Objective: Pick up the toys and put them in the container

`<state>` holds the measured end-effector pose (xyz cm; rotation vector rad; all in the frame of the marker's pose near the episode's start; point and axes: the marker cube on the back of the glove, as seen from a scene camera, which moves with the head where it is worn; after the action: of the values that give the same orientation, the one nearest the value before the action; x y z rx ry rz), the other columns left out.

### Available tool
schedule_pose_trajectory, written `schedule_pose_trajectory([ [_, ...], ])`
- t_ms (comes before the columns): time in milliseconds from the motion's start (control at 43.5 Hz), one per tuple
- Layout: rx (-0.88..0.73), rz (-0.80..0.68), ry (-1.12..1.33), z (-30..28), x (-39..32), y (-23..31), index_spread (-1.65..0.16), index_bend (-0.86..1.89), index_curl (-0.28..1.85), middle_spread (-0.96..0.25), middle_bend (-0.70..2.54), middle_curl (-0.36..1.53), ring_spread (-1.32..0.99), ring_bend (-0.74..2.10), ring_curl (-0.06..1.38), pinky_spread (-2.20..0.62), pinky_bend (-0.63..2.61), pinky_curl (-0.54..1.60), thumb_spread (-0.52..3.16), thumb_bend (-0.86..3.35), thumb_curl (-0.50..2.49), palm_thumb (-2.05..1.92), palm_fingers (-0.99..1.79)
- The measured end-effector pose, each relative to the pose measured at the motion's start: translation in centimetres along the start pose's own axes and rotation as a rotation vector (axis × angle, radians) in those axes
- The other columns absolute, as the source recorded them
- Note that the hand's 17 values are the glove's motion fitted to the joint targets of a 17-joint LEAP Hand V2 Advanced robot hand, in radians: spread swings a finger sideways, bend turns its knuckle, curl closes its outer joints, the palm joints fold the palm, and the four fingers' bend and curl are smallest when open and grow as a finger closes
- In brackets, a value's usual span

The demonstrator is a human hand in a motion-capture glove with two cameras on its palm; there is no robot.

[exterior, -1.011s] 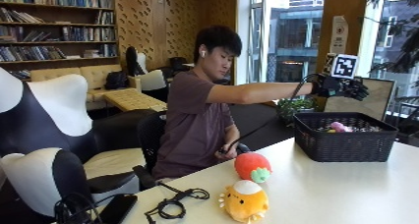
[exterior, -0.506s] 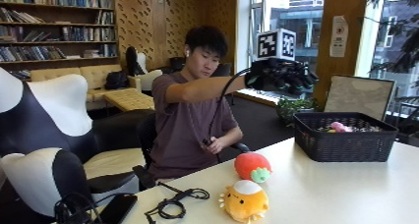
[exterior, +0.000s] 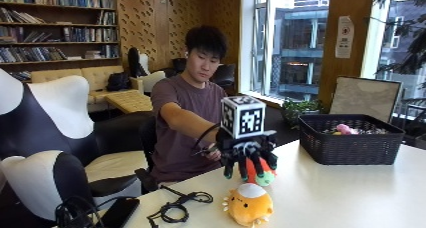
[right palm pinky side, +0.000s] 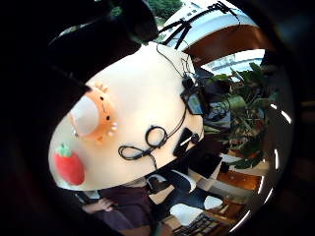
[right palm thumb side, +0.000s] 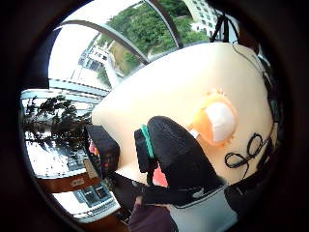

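My gloved right hand (exterior: 247, 155) hovers just over a red strawberry-like toy (exterior: 261, 171) with a green end, which lies on the white table (exterior: 346, 193). The fingers (right palm thumb side: 178, 159) hang down, spread and fairly straight, in front of the toy, and hold nothing. An orange and white round plush (exterior: 247, 205) sits nearer the table's front edge. The palm views show both toys on the table below the hand: the red toy (right palm pinky side: 69, 164) and the orange plush (right palm pinky side: 93, 118) (right palm thumb side: 215, 118). The black woven basket (exterior: 349, 138) stands to the right with a pink toy (exterior: 343, 129) and others inside.
A coiled black cable (exterior: 176, 208) and a dark phone (exterior: 120, 213) lie at the table's left end. The person's bare hand (exterior: 210, 152) is down at the table edge. Open tabletop lies between the toys and the basket (right palm thumb side: 104, 150).
The gloved hand has left the basket, swung left across the table and come down over the red toy. Both toys on the table lie where they were.
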<state>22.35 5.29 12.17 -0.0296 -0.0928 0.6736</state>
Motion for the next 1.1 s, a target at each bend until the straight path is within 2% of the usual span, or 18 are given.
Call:
schedule_pose_trajectory([
  [184, -0.188, 0.02, -0.037, 10.9, 0.5, 0.1, -0.2, 0.11, 0.18, 0.01, 0.13, 0.33, 0.04, 0.45, 0.34, 0.07, 0.98, 0.42, 1.21, -0.06, 0.23, -0.07, -0.17],
  [253, -0.212, 0.018, -0.108, 13.1, 0.2, 0.2, -0.21, 0.1, 0.18, 0.02, 0.12, 0.31, 0.05, 0.45, 0.34, 0.07, 1.02, 0.43, 1.2, -0.05, 0.23, -0.05, -0.16],
  [368, -0.13, 0.005, -0.19, 14.1, -0.5, 0.0, -0.24, 0.1, 0.17, 0.04, 0.13, 0.29, 0.04, 0.64, 0.38, 0.06, 1.08, 0.43, 1.2, 0.01, 0.26, 0.05, -0.02],
  [483, 0.016, -0.023, -0.192, 14.4, -1.5, 0.1, -0.25, 0.15, 0.18, 0.01, 0.22, 0.32, -0.06, 0.86, 0.42, -0.04, 1.04, 0.4, 1.26, 0.08, 0.32, 0.21, 0.28],
  [552, 0.13, -0.054, -0.183, 14.0, -1.7, -0.3, -0.26, 0.14, 0.17, -0.04, 0.37, 0.36, -0.15, 1.03, 0.45, -0.14, 1.03, 0.38, 1.31, 0.14, 0.36, 0.31, 0.65],
  [643, 0.188, -0.082, -0.157, 13.0, -2.2, -0.8, -0.27, 0.16, 0.18, -0.12, 0.48, 0.42, -0.23, 1.14, 0.5, -0.22, 1.14, 0.42, 1.17, 0.22, 0.45, 0.51, 0.8],
  [712, 0.164, -0.094, -0.155, 11.6, -2.5, -1.2, -0.3, 0.25, 0.2, -0.16, 0.66, 0.49, -0.27, 1.22, 0.55, -0.27, 1.17, 0.45, 1.09, 0.22, 0.49, 0.56, 1.05],
  [804, 0.146, -0.106, -0.201, 7.9, -3.7, -1.3, -0.34, 0.38, 0.25, -0.19, 0.84, 0.58, -0.3, 1.28, 0.6, -0.31, 1.17, 0.49, 0.99, 0.2, 0.54, 0.57, 1.16],
  [1103, 0.283, -0.253, -0.248, -9.9, -10.7, 1.0, -0.43, 0.69, 0.42, -0.21, 1.09, 0.76, -0.35, 1.4, 0.69, -0.39, 1.2, 0.59, 0.75, 0.16, 0.68, 0.61, 1.03],
])
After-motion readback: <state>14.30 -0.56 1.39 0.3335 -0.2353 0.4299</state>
